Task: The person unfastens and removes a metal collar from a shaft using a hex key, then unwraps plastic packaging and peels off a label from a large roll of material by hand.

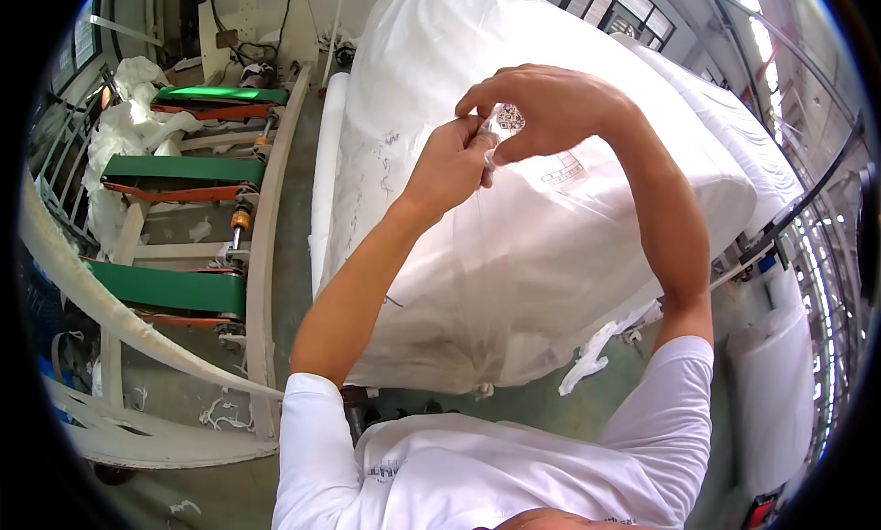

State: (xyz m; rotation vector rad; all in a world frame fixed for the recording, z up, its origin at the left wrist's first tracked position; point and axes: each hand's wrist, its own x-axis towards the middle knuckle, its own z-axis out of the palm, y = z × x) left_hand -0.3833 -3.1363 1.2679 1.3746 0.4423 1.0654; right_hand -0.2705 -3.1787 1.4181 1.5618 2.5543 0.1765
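My left hand (451,163) is closed, its fingertips pinching a crinkled bit of clear plastic film (493,126). From the other side my right hand (562,110) arches over, with fingers and thumb curled round to the same film and close to the left fingertips. A black QR code (510,117) shows in the gap inside the right hand's curve. Beneath both hands lies a large bale wrapped in white plastic (459,282), with handwriting along its left side. A printed mark (562,169) is visible on the bale below my right wrist.
At left stands a conveyor frame with green belts (174,289) and a beige rail (275,227). Scrap white film (119,154) hangs over its far side. A torn white strip (589,357) lies near the bale's front right. More white wrapped rolls (773,392) stand at right.
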